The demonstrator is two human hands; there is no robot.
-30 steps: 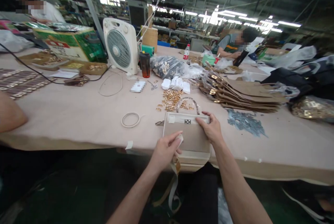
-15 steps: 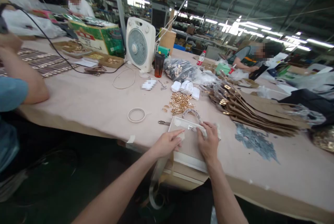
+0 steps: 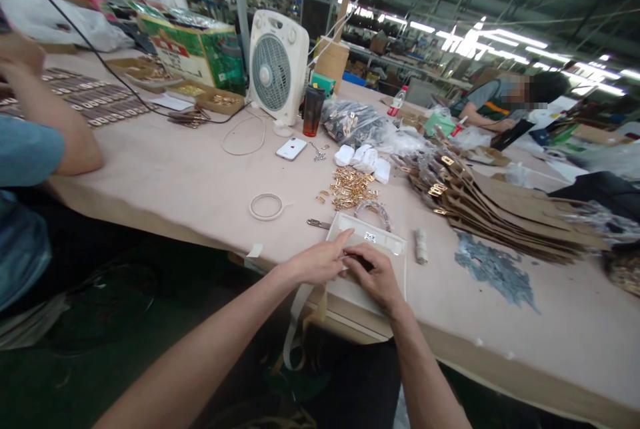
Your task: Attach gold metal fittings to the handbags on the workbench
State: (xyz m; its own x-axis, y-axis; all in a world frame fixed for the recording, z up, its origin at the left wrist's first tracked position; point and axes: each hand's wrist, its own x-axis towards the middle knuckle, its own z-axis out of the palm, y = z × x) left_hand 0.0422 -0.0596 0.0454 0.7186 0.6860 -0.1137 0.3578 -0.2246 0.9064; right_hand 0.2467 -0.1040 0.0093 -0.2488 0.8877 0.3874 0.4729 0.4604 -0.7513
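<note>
The left forearm (image 3: pixel 215 352) and the right forearm (image 3: pixel 423 369) are being left bare from wrist (image 3: pixel 290 274) to lower edge of view, their slim shapes being narrowed toward the wrists, while the lap (image 3: pixel 355 382) is being covered by dark, nearly black cloth, its details being hidden by shadow.

Front-left of the left hand (image 3: pixel 320 264), tabletop (image 3: pixel 205 196) runs open around the tape roll (image 3: pixel 267 218); ahead of the right hand (image 3: pixel 374 272), bag handle (image 3: pixel 385 215) and gold hardware (image 3: pixel 350 188) obstruct.
</note>
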